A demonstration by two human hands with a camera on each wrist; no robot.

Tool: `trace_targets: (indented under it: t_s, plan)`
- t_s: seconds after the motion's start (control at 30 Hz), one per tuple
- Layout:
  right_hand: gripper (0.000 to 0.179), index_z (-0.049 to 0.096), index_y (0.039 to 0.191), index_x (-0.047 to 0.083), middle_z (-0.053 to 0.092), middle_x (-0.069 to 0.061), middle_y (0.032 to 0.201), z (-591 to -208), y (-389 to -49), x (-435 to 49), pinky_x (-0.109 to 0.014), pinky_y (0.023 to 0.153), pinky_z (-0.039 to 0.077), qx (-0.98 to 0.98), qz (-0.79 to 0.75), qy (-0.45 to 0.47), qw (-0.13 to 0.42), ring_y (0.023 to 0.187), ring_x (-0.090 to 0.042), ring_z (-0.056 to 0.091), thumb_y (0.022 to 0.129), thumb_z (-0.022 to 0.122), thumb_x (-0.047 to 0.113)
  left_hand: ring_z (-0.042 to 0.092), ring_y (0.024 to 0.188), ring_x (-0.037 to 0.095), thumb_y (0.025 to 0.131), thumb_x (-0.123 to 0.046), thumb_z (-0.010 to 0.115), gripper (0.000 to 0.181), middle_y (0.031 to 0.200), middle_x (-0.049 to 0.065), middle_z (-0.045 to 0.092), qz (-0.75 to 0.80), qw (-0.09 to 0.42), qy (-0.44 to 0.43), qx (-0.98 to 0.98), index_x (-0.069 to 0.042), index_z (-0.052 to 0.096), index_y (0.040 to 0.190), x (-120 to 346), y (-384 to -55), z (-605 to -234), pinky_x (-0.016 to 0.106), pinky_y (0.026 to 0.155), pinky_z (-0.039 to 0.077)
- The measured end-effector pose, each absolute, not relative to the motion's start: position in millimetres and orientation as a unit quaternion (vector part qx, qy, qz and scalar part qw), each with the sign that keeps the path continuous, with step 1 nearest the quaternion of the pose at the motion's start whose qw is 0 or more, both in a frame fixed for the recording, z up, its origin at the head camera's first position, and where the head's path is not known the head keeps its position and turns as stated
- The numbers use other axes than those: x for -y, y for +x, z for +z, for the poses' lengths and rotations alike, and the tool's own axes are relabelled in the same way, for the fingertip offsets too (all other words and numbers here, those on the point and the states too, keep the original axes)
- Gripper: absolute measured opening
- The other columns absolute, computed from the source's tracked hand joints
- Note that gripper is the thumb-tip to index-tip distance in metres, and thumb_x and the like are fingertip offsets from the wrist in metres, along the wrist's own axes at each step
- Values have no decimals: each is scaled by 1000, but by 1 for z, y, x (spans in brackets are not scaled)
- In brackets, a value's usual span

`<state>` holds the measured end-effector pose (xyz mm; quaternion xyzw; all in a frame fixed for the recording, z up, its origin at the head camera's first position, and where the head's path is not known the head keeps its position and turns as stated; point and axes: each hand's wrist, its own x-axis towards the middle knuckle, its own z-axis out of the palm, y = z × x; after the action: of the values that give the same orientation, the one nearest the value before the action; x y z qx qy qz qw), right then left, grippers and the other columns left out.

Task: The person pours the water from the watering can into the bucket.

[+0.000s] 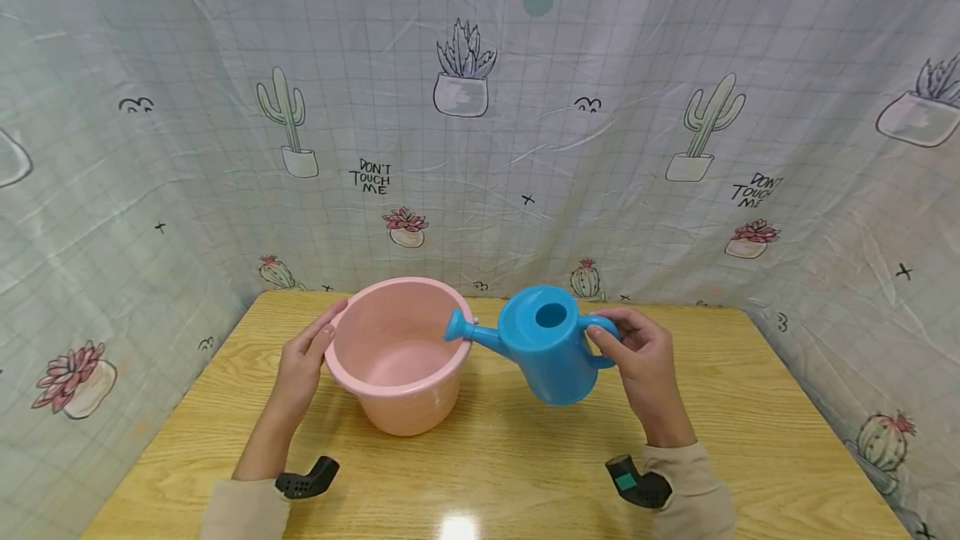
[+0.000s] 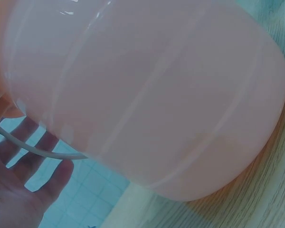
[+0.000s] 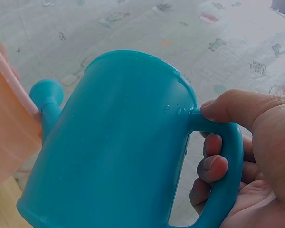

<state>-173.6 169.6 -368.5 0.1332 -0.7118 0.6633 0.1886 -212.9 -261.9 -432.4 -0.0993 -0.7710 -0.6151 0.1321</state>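
Observation:
On the table stands a pink bucket [image 1: 408,411], its wide mouth facing up toward the head view. My left hand [image 1: 302,361] rests against the bucket's left rim. In the left wrist view, spread, fairly straight fingers [image 2: 50,185] reach beside the bucket's wall, next to its thin pale handle [image 2: 42,152]. A blue watering can [image 1: 551,361] is in my right hand [image 1: 647,361], which grips its loop handle [image 3: 232,161]. Its spout crosses the bucket's right rim, with the flared head [image 1: 456,326] over the opening. Water drops cling near the can's top.
The wooden table [image 1: 750,423] extends to both sides and toward me. Behind it hangs a pale curtain [image 1: 525,132] printed with potted plants, which also lines both sides. A black wrist device [image 1: 307,480] sits at each sleeve.

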Motion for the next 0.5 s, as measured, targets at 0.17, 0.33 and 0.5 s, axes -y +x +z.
trace_targets:
  t_s: [0.17, 0.33, 0.5]
  plan:
    - [22, 60, 108, -10, 68, 6, 94, -368, -173, -170, -21, 80, 56, 712, 665, 130, 185, 85, -8, 65, 91, 65, 3, 44, 125, -13, 105, -34, 39, 48, 153, 8, 41, -620, 132, -105, 766, -11, 43, 147, 262, -212, -432, 5, 95, 41]
    - [23, 60, 108, -10, 68, 6, 94, -367, -173, -170, -21, 79, 56, 713, 665, 127, 183, 85, -7, 65, 91, 65, 4, 44, 125, -13, 105, -33, 40, 47, 152, 7, 42, -622, 135, -105, 764, -10, 43, 146, 262, -212, -432, 5, 96, 41]
    - [22, 61, 108, -9, 68, 6, 94, -368, -173, -170, -21, 78, 56, 714, 664, 127, 183, 84, -8, 65, 91, 65, 4, 45, 124, -13, 105, -33, 40, 48, 152, 6, 42, -623, 133, -105, 763, -10, 43, 147, 261, -212, -432, 5, 95, 41]
